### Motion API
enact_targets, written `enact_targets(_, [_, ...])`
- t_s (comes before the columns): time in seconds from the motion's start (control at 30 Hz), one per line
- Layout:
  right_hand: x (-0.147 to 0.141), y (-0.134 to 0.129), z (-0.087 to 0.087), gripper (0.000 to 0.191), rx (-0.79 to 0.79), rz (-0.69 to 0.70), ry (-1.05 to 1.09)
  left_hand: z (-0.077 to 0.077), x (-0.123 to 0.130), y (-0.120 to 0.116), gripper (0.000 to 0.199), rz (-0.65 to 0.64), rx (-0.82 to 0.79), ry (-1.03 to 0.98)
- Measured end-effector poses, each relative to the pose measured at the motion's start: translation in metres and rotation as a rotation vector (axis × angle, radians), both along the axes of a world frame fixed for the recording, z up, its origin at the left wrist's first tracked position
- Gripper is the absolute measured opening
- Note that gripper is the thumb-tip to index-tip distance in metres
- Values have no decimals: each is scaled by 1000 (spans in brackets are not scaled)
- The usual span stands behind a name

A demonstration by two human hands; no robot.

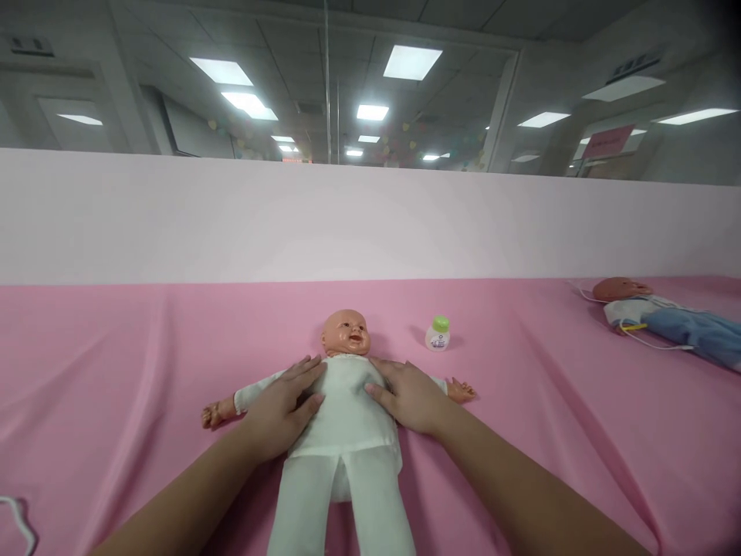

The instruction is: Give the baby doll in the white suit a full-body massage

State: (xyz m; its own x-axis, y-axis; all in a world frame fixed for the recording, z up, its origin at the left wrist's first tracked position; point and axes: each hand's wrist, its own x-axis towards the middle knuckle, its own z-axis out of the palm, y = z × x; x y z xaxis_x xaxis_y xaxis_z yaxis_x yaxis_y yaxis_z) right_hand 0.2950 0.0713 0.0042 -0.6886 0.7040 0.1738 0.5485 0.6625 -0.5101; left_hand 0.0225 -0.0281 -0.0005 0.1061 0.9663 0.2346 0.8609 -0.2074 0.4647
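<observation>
A baby doll (350, 409) in a white top and white trousers lies on its back, head away from me, arms spread to both sides. My left hand (283, 409) rests on the left side of its chest near the shoulder, fingers stretched out and thumb apart. On the other side of the chest lies my right hand (408, 394), also flat, with its thumb pointing inward. Neither hand grips anything. Beyond my right hand stands a small white bottle (438, 337) with a green cap, beside the doll's head.
Pink cloth (509, 432) with folds covers the surface. A second doll (677, 320) in blue and white, with a white cord, lies at the far right. A white cord (20, 525) shows at the lower left. Behind runs a low white wall (347, 220) with glass above.
</observation>
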Motion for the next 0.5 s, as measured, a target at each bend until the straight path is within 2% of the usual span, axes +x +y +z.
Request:
enact_targets(0.07, [3,-1,2,53,-24,3,31,9,8,-14,52,-159,83,-89])
enact_targets(0.17, [4,-3,5,49,-42,3,62,22,27,-37,44,-522,161,-281])
enact_targets(0.23, [4,-4,5,48,-49,7,76,26,39,-45,43,-664,201,-330])
enact_targets(0.3, [3,-4,4,50,-54,24,94,27,43,-43,46,-655,209,-298])
enact_targets(0.37, [2,-4,3,54,-52,45,113,22,37,-31,51,-571,162,-227])
enact_targets(0.43, [1,-4,1,58,-42,66,120,14,25,-15,54,-456,89,-149])
enact_targets(0.5, [0,-6,0,58,-16,66,112,5,12,1,56,-269,45,-80])
